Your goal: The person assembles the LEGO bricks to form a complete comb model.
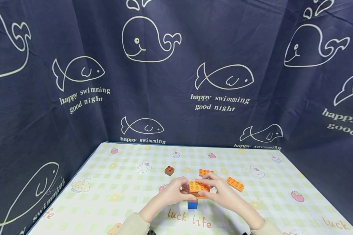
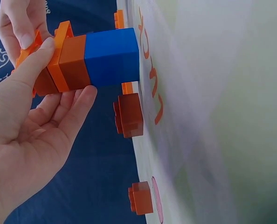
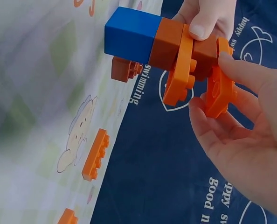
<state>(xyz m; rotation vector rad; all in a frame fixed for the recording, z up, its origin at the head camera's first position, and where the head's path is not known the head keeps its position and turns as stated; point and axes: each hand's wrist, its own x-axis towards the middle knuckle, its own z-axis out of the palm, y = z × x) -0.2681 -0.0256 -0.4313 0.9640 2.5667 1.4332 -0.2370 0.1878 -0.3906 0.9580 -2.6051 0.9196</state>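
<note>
A stack of toy building bricks stands on the tablecloth near the front. At its base is a blue brick [image 2: 113, 56], with a brown brick [image 2: 74, 63] above it, then an orange plate [image 3: 179, 70], another brown brick [image 3: 204, 58] and a top orange plate [image 1: 198, 186]. My left hand [image 1: 176, 190] holds the upper stack from the left, thumb on the near side. From the right, my right hand [image 1: 223, 191] pinches the top orange plate between thumb and fingers. That plate juts out to the right; in the right wrist view it looks slightly tilted on the brown brick.
A loose brown brick [image 1: 169, 170] lies behind the stack to the left; another brown brick [image 2: 129, 115] shows in the left wrist view. Behind the right hand are an orange plate [image 1: 206, 172] and a second orange plate [image 1: 235, 184]. A dark printed curtain [image 1: 176, 91] surrounds the table.
</note>
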